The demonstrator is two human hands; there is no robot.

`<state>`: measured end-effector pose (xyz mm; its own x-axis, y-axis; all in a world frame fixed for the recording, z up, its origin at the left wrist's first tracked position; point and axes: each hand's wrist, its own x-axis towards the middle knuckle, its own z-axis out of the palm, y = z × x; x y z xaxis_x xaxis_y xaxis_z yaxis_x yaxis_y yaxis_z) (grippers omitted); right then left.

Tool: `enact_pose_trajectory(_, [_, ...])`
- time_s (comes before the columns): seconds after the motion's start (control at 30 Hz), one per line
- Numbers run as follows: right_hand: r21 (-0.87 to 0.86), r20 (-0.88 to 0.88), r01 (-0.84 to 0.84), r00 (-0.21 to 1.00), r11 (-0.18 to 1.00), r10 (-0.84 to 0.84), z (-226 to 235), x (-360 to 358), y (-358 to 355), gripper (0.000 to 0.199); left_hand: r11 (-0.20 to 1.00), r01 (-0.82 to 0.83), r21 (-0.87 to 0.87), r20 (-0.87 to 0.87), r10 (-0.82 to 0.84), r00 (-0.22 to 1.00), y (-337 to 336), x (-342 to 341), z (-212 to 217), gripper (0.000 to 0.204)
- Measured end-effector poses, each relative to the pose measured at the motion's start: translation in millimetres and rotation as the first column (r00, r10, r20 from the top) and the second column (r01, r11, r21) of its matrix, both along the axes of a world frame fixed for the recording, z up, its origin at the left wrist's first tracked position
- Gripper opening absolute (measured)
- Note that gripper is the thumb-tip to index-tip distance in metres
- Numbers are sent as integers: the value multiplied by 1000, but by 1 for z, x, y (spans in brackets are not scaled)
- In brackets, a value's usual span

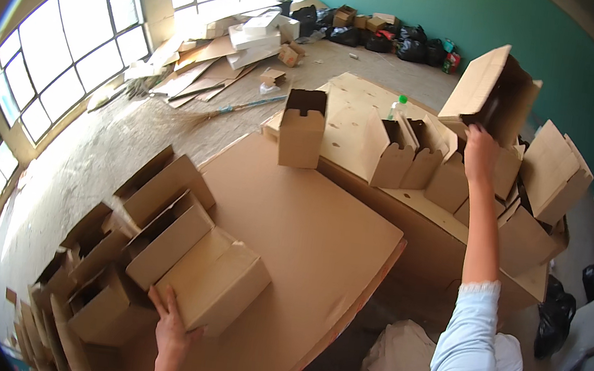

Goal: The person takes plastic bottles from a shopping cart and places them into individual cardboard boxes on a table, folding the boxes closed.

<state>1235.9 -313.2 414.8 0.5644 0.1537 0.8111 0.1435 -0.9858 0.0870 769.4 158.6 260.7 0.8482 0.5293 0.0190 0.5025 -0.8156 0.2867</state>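
My right hand is raised at the right, fingers closed on the lower edge of an open brown cardboard box. That box is tilted above other boxes, its dark inside showing. Low on the left, my left hand grips the near end of another cardboard box, fingers on one side and thumb round the other. This second box lies at the edge of a large cardboard sheet, against a cluster of open boxes.
Several upright open boxes line a wooden board, with a green-capped bottle behind them. One box stands alone at the sheet's far edge. A broom, flattened cardboard and black bags are on the floor beyond.
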Motion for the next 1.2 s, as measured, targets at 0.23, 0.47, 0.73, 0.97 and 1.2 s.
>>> enact_pose_trajectory(0.23, [261,60,-601,791,756,608,18,-235,105,19,998,22,-57,149,-14,989,-14,-28,30,117])
enact_pose_trajectory(0.47, [202,-376,-978,-34,47,926,18,-430,246,29,952,-184,-243,376,268,887,-53,-263,68,69])
enact_pose_trajectory(0.73, [315,-725,-927,-373,-202,580,-77,-581,390,47,231,-885,-404,308,945,106,-184,-608,-1,51])
enact_pose_trajectory(0.97, [390,-884,-921,-373,8,281,-127,-543,374,53,-440,-838,-322,-345,879,-329,-359,-807,-163,55])
enact_pose_trajectory(1.2, [60,-981,-972,-100,-226,169,-83,-599,373,71,-577,-783,-233,-816,553,-165,-391,-841,-338,65])
